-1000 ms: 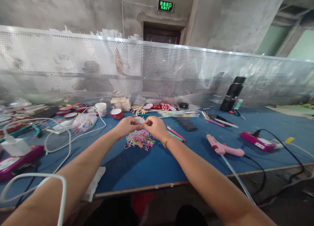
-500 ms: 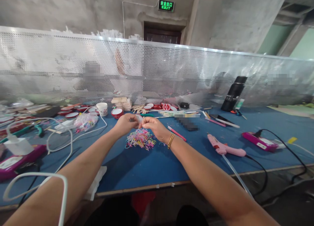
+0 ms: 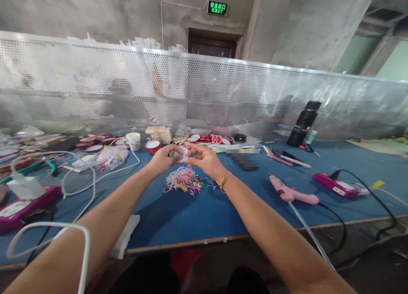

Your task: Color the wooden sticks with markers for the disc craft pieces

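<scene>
A small white round disc is held up between my two hands over the table. Thumb and fingers of my left hand pinch its left side. My right hand, a gold bracelet at its wrist, has thumb and forefinger spread around the disc's right edge. Just below them lies a heap of small colourful elastic bands. A few loose bands are scattered to the right of the heap. Behind my left hand stands a small red cup with a white inside.
A pink glue gun with a clear glue stick lies on the right. Farther back are a black bottle, several pens and red-and-white round pieces. On the left are a white cable, a paper cup and a bag of bands.
My right hand's fingers have spread apart from a pinch, and the disc now shows more of its face. The pink marker is now hidden behind my right hand.
</scene>
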`<state>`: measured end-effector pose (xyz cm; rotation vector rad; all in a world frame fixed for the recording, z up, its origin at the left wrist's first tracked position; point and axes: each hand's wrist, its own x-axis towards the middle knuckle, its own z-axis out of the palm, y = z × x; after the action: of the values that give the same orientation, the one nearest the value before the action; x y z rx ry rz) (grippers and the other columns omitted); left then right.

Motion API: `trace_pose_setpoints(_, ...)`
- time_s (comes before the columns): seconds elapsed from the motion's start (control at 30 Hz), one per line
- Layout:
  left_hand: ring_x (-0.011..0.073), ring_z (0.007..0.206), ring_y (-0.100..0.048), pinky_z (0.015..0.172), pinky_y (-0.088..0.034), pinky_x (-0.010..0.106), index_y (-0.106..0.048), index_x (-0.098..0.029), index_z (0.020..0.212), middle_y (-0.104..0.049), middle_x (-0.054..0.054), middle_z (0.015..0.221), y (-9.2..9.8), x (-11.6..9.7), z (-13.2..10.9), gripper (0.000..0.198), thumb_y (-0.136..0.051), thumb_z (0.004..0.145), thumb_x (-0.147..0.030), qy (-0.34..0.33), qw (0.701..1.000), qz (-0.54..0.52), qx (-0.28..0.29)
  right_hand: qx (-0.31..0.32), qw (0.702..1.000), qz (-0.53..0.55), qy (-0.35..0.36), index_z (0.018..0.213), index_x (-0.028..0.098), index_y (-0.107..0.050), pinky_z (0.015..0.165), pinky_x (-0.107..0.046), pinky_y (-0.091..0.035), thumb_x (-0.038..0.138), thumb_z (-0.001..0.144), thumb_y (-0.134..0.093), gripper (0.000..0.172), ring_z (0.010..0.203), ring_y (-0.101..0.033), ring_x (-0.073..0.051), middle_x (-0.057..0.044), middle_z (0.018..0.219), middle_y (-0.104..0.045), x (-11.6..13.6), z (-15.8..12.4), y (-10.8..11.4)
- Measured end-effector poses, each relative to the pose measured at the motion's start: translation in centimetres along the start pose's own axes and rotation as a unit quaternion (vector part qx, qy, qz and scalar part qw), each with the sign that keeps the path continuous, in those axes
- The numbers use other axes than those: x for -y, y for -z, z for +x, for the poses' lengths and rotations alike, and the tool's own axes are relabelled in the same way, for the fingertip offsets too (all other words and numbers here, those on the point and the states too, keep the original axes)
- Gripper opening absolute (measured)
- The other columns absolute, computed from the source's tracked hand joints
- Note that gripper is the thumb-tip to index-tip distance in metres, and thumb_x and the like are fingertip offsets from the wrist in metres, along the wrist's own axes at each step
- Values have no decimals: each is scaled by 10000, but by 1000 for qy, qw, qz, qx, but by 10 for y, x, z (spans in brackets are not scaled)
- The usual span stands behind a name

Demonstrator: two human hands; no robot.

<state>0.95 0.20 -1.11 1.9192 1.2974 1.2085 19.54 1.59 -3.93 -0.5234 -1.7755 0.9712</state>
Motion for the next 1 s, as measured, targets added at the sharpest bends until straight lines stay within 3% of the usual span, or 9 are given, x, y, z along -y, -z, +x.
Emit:
trace_pose_setpoints(0.1,64,463,-418,472,-318,205,-581,-168,935,-533,-50,619,1,3,2,243,-638,698,-169,5,999,-31,-16,-32,990,-116,74,1332,306,-484,912,-387,-499,364,663,-799,742,955,-635,-175,-53,1198,-586,1,1,7)
trace_pose_setpoints(0.2,61,460,-439,472,-330,202,-521,-170,1101,-584,-39,692,1,3,2,430,-647,692,-143,16,998,-53,-13,-22,965,-240,102,1384,293,-398,1043,-469,-389,411,626,-822,877,1154,-554,-245,-97,1341,-496,-2,0,9)
trace_pose_setpoints(0.27,70,489,-473,484,-356,203,-497,-165,1154,-615,-20,734,0,2,1,485,-651,694,-141,29,998,-62,-1,-8,952,-291,96,1400,281,-358,1062,-501,-346,428,618,-822,921,1189,-529,-268,-109,1370,-470,-4,-1,7)
trace_pose_setpoints(0.5,121,711,-591,613,-465,229,-574,-147,992,-674,25,852,-3,0,-1,298,-643,703,-173,7,996,-51,69,12,932,-354,78,1344,235,-404,1040,-480,-325,439,592,-826,885,1238,-480,-282,-114,1334,-507,-2,-4,-3)
trace_pose_setpoints(0.73,115,683,-583,600,-464,229,-551,-153,966,-648,4,816,-5,-4,-2,276,-633,702,-157,26,996,-62,56,22,938,-340,69,1297,244,-439,1028,-482,-346,435,629,-796,781,1228,-487,-274,-91,1320,-527,1,-4,-3)
trace_pose_setpoints(1.0,111,665,-562,548,-433,213,-546,-154,972,-622,5,807,-5,-13,-6,262,-617,720,-151,41,995,-79,52,26,940,-335,59,1314,251,-428,1043,-497,-338,429,624,-797,802,1238,-477,-278,-97,1332,-515,-1,-4,-2)
